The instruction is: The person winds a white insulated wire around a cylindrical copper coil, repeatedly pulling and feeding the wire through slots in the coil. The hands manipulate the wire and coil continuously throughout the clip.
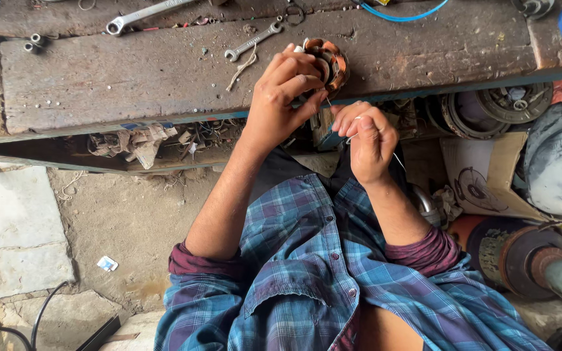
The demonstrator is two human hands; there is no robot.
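Hands at the near edge of a worn wooden workbench (131, 78), viewed from above. Held a small motor stator (330, 62), wound with copper-coloured coils, right at the bench edge and partly over it. Gripped it with the left hand (286, 94), fingers curled over the near side, thumb reaching in beneath. Pinched a thin pale wire (399, 160) in the right hand (370, 138), fingers closed tight into a loose fist just below and to the right of the stator, close to the left hand but apart from it. Ran from that fist down past the wrist; could not tell where the wire's upper end met the winding.

Lay on the bench top, behind the stator: a small spanner (253, 42), a scrap of string (242, 68) beside it, a longer spanner (139, 15) further back, and a blue cable (401, 14) looping at the far edge. Hung under the bench on the left, a bundle of dirty rags (134, 142). Stood on the right, below the bench, a cardboard box (489, 175) and a rusty rotor (528, 257).
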